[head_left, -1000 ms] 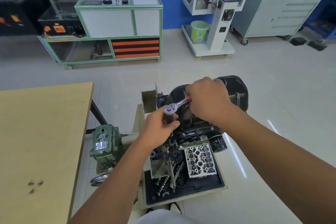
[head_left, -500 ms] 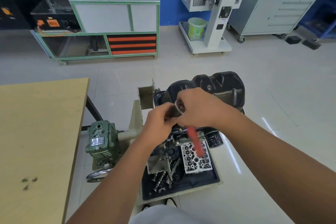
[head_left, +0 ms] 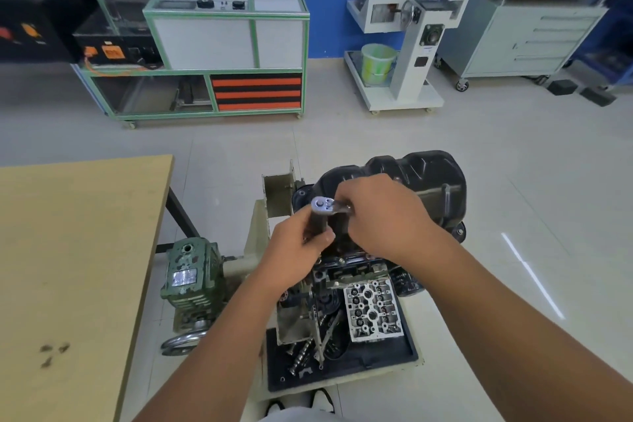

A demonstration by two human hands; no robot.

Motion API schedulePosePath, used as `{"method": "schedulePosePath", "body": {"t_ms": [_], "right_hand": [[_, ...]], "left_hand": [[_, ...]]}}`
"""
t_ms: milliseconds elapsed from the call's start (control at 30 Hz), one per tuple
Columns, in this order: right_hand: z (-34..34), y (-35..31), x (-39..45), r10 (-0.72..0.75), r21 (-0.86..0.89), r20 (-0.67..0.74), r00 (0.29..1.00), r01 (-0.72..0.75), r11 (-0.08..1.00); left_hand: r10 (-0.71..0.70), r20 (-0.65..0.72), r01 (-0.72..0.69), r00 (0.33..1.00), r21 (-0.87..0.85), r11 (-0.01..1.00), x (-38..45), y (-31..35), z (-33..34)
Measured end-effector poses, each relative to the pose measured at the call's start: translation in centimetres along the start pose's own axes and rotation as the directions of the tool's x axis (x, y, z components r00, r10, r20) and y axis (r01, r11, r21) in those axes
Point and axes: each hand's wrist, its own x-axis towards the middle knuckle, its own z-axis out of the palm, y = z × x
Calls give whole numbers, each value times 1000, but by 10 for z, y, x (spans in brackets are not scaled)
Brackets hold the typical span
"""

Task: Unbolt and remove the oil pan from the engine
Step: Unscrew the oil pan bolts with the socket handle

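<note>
A black oil pan (head_left: 421, 175) sits on top of the upturned engine (head_left: 349, 271) on a stand. A silver ratchet wrench (head_left: 322, 205) stands over the pan's near left edge, its head up. My left hand (head_left: 298, 250) grips the dark socket extension below the ratchet head. My right hand (head_left: 383, 216) holds the ratchet handle, which is hidden inside the fist. The bolt under the socket is hidden by my hands.
A wooden table (head_left: 68, 267) stands at the left. A green gearbox (head_left: 190, 277) with a handwheel sits beside the stand. A black tray (head_left: 342, 363) below the engine holds a cylinder head (head_left: 373, 312) and loose parts. Cabinets and a white machine stand far back.
My right hand swung the ratchet handle toward me, then back up to the right. My left hand kept its grip on the extension.
</note>
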Motion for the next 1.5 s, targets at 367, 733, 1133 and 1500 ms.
{"method": "schedulePosePath", "body": {"t_ms": [367,733,1133,1500], "right_hand": [[1,10,-7,27,425,38,999,-40,904],[-14,4,-18,118,284,-53,992,-98,954],[-2,9,-16,132,3,-34,991,-132,991],[0,-2,-15,37,118,164,986,-57,991]], "left_hand": [[-17,1,17,1000,-72,997,-4,5,5],[41,-15,-42,999,-24,999,-10,7,13],[12,-1,-12,1000,-32,999,-9,1,6],[35,-30,-34,999,24,999,-7,-6,3]]}}
